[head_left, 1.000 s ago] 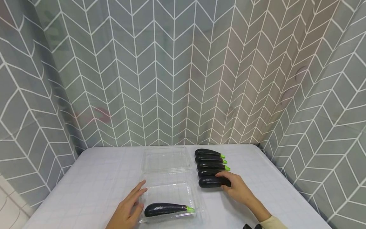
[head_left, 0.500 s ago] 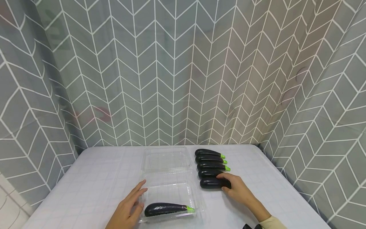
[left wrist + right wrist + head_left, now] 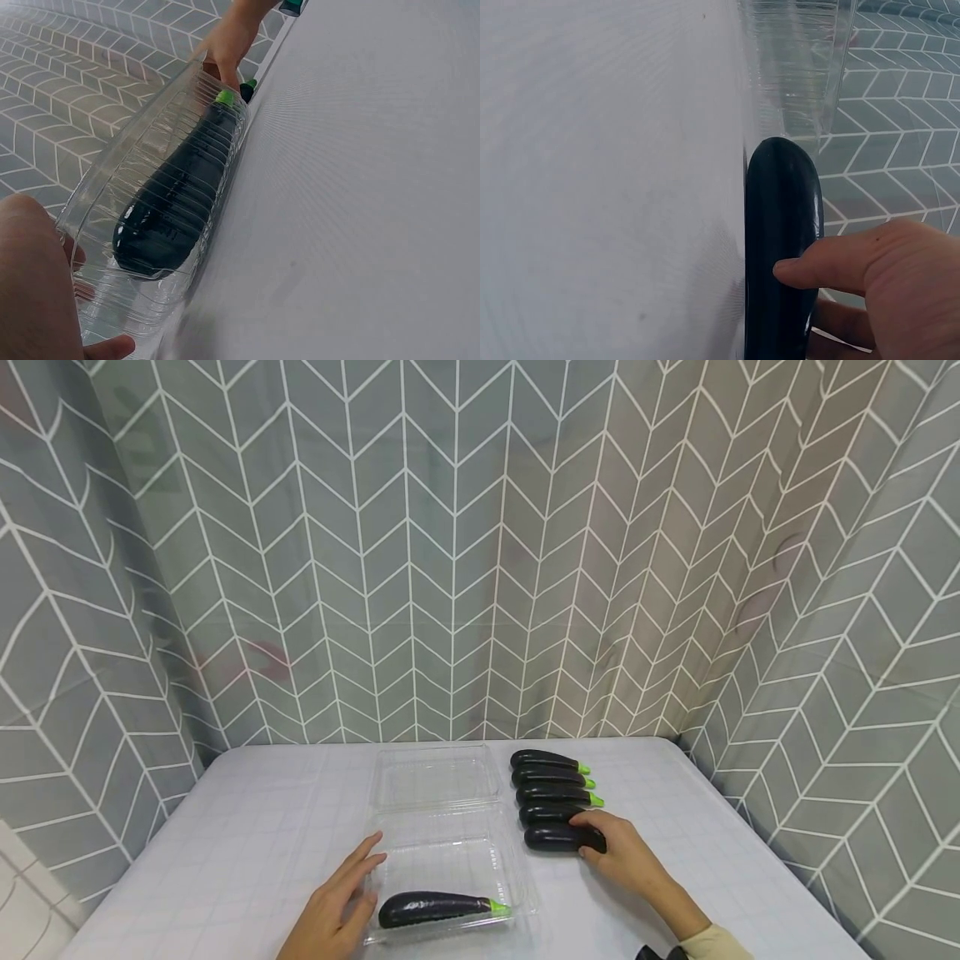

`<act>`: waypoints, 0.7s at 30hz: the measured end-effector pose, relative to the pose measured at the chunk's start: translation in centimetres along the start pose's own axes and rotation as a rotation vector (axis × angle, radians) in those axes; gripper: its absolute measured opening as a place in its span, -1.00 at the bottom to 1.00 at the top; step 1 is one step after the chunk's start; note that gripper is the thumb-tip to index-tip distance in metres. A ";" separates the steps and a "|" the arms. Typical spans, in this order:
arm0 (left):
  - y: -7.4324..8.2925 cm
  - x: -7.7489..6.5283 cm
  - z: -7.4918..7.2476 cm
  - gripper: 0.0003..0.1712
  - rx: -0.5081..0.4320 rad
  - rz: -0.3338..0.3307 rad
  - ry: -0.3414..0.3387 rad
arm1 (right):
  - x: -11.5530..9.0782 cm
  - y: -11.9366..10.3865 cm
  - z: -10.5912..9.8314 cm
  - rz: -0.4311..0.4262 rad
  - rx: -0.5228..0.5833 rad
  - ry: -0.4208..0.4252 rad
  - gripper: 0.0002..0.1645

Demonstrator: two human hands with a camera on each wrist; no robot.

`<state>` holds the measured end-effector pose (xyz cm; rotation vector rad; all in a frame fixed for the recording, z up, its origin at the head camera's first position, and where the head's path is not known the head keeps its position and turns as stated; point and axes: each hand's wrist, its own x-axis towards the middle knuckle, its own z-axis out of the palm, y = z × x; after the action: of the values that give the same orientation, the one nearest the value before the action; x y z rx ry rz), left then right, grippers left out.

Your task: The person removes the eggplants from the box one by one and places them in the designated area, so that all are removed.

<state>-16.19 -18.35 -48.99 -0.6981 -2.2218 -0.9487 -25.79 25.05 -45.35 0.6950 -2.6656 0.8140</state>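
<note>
A clear plastic clamshell box lies unfolded on the table, one dark eggplant with a green stem lying along the near side of its tray. Beside the tray's left wall is my left hand, fingers spread and loosely bent; it seems to touch the rim. To the right of the box, my right hand grips the nearest eggplant of a row by its right end, covering the stem. In the right wrist view, the thumb presses on this eggplant, which lies on the table.
Several more eggplants lie side by side behind the gripped one. The box's lid half lies flat toward the back. A white cloth covers the table, and a grey patterned curtain stands around its back and sides.
The eggplant in my right hand has shifted very slightly to the right, and the hand has settled a little around it. My left hand and the box stay in place.
</note>
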 end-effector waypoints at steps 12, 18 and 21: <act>-0.4 -0.1 0.2 -0.44 0.003 0.022 0.012 | 0.0 -0.1 0.0 -0.063 -0.034 0.041 -0.50; -0.2 -0.2 0.1 -0.45 0.018 -0.028 -0.016 | 0.0 -0.4 0.0 -0.076 -0.043 0.056 -0.50; -0.2 -0.1 0.1 -0.45 0.012 -0.027 -0.017 | -0.1 -0.5 0.0 -0.084 -0.039 0.083 -0.52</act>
<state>-16.21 -18.42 -49.20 -0.6750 -2.2550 -0.9453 -25.42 24.70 -45.12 0.7417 -2.5534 0.7502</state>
